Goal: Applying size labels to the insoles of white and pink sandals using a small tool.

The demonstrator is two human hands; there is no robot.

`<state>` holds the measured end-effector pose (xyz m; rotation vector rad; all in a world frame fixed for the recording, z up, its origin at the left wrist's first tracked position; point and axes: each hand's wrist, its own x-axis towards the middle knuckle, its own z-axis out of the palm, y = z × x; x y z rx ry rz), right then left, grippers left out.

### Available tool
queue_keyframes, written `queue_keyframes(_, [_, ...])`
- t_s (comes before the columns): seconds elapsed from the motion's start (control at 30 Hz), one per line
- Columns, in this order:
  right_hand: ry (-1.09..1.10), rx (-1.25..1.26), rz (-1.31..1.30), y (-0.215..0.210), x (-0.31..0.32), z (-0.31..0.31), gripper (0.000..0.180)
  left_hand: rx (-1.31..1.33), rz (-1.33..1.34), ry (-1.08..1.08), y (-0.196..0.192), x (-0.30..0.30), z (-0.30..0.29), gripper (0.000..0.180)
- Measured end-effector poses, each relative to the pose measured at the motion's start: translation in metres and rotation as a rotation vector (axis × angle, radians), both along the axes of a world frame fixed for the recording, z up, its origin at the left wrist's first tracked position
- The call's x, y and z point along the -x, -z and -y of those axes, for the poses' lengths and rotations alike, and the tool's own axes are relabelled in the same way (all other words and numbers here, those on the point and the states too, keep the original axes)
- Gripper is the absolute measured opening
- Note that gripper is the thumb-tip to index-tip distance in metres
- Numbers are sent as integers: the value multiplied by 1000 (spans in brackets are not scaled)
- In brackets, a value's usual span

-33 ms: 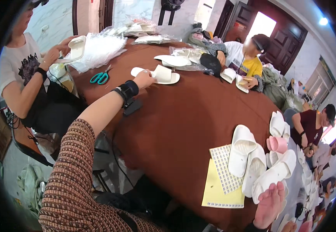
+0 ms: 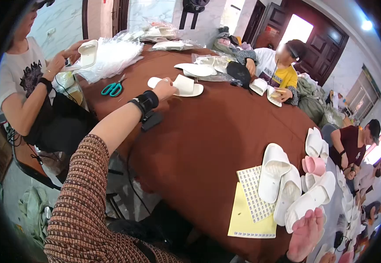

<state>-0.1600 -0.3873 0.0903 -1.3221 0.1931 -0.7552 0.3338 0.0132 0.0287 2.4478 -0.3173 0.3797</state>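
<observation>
The left grip (image 2: 165,89) bent over a white slide sandal (image 2: 184,85) that poked out on both sides (holding or touching, I couldn't tell). Handling it seemed the step; next needed a careful pinch. The right grip (image 2: 305,233) was wide.

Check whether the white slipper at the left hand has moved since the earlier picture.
No, not visibly: against the teal scissors lying on the brown table, the white slipper at the left hand keeps its place; the view itself shifts slightly.

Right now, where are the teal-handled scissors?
In the head view, the scissors lie upper left on the brown tablecloth, below clear plastic bags, left of the left hand.
</observation>
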Motion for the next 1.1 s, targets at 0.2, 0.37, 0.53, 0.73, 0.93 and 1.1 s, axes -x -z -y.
queue_keyframes(0.2, [-319, -52, 75, -23, -13, -28, 30, 487, -458, 46, -18, -17, 37, 32])
queue_keyframes(0.37, [-297, -138, -23, -12, -21, -29, 21, 735, -558, 65, -10, -31, 32, 28])
queue_keyframes(0.53, [-200, -8, -67, -2, -15, -23, 24, 994, -419, 180, -42, -21, 26, 21])
queue_keyframes(0.73, [-142, 42, -31, -6, -9, -37, 20, 1120, -247, 314, -123, -19, 10, 16])
queue_keyframes(0.93, [-164, 83, -108, -11, 4, -53, 23, 1090, -281, 436, -194, 54, 27, 21])
queue_keyframes(1.1, [-254, 72, -151, -13, 14, -69, 30, 1054, -332, 615, -206, 118, 34, 24])
